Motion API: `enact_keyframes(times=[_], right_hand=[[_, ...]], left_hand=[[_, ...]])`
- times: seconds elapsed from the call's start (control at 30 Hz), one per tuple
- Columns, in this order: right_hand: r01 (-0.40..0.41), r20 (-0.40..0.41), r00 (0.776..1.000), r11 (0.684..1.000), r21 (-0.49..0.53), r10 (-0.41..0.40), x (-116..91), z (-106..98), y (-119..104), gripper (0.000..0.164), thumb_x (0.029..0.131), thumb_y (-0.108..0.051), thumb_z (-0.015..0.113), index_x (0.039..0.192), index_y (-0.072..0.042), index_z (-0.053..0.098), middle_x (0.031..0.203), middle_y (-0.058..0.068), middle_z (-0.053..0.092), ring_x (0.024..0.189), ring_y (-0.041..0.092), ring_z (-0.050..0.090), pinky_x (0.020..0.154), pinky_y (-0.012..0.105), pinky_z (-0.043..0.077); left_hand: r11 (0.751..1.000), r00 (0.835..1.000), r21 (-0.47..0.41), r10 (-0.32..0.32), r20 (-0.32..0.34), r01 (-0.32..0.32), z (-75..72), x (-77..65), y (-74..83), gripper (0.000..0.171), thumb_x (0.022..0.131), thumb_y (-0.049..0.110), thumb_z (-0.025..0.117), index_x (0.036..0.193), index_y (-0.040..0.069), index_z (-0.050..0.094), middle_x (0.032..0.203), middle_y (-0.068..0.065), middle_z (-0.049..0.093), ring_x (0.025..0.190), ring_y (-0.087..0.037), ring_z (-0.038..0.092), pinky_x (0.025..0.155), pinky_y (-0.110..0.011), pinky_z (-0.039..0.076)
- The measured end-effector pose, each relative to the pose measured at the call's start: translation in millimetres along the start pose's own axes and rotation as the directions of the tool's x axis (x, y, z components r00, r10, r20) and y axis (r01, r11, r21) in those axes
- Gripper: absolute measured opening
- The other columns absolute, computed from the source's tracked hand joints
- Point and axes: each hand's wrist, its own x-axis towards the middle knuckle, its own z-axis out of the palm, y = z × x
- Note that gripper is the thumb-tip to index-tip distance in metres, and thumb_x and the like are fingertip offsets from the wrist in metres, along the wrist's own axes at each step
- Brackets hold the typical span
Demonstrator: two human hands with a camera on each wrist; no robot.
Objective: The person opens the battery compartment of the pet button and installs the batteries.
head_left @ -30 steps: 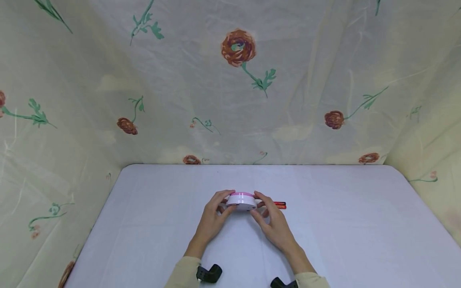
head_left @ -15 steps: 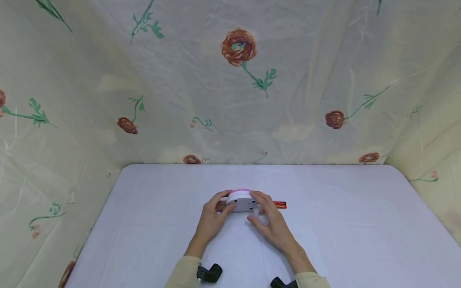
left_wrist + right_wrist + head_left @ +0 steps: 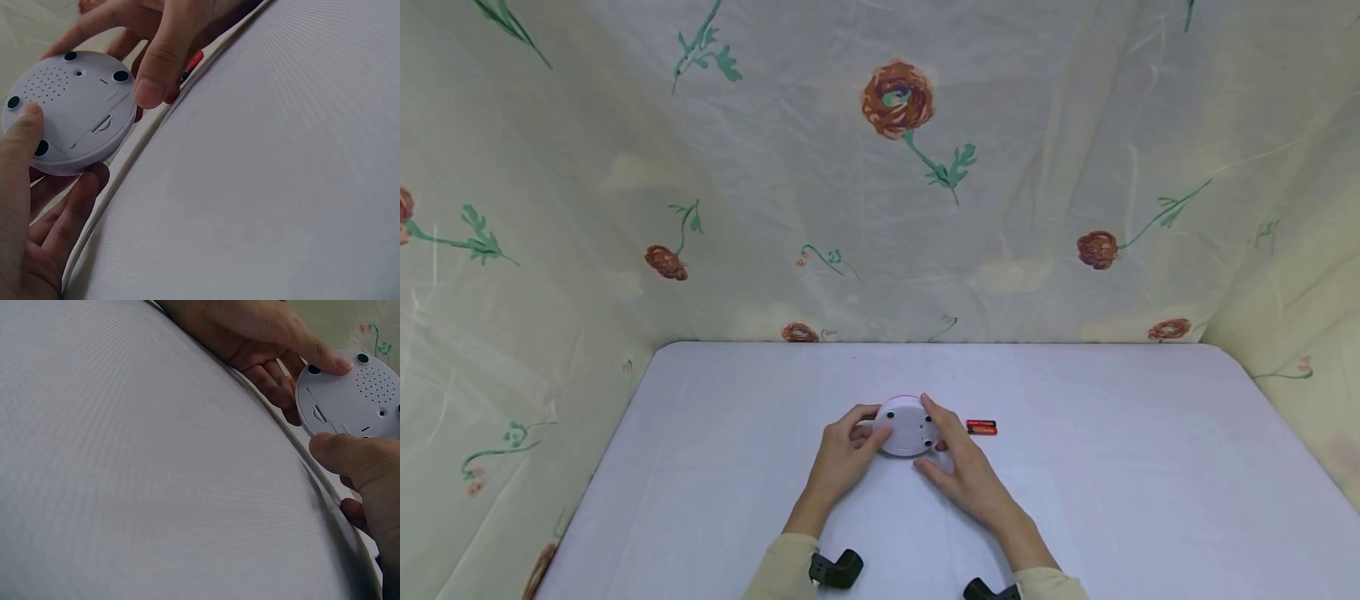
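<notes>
My left hand [image 3: 842, 454] grips a round white device [image 3: 906, 433] with a pink edge, its thumb on the underside and its fingers behind. That underside, with dark round feet, small speaker holes and a battery cover [image 3: 87, 128], faces me in the head view. On the right side, my right hand [image 3: 966, 475] has its fingers curved round the device's rim. The right thumb [image 3: 153, 90] overlaps the near edge in the left wrist view. Two red batteries [image 3: 982, 427] lie side by side on the table, just right of the right hand.
A white cloth covers the table [image 3: 737, 400]. Flower-printed curtains [image 3: 1000, 275] hang behind it and along both sides. Dark wrist cameras [image 3: 842, 570] are strapped at both sleeves.
The device has tipped from nearly level to underside facing me. My right index finger has shifted along its upper edge and the right thumb has dropped lower; my left hand keeps its hold.
</notes>
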Motion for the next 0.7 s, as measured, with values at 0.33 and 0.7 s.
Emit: enact_keyframes(times=[0.33, 0.7], right_hand=[[-0.028, -0.001, 1.000, 0.999, -0.030, 0.028, 0.6, 2.5, -3.3, 0.098, 0.072, -0.008, 0.081, 0.150, -0.016, 0.023, 0.133, 0.003, 0.045, 0.102, 0.009, 0.050, 0.079, 0.027, 0.050], [-0.076, 0.030, 0.996, 0.995, -0.059, 0.078, -1.5, 1.2, -3.0, 0.095, 0.076, -0.017, 0.079, 0.151, -0.017, 0.022, 0.131, 0.002, 0.047, 0.095, 0.006, 0.050, 0.080, 0.026, 0.048]], left_hand=[[1.000, 0.999, 0.016, -0.013, 0.033, 0.013, -0.8, -0.8, -0.4, 0.044, 0.086, 0.049, 0.062, 0.119, 0.019, 0.062, 0.114, -0.008, 0.068, 0.095, -0.016, 0.070, 0.078, -0.023, 0.054], [0.998, 0.998, 0.053, -0.034, 0.048, 0.032, -1.1, -1.6, 2.4, 0.052, 0.085, 0.055, 0.059, 0.121, 0.017, 0.061, 0.116, -0.009, 0.068, 0.092, -0.013, 0.070, 0.073, -0.018, 0.053]])
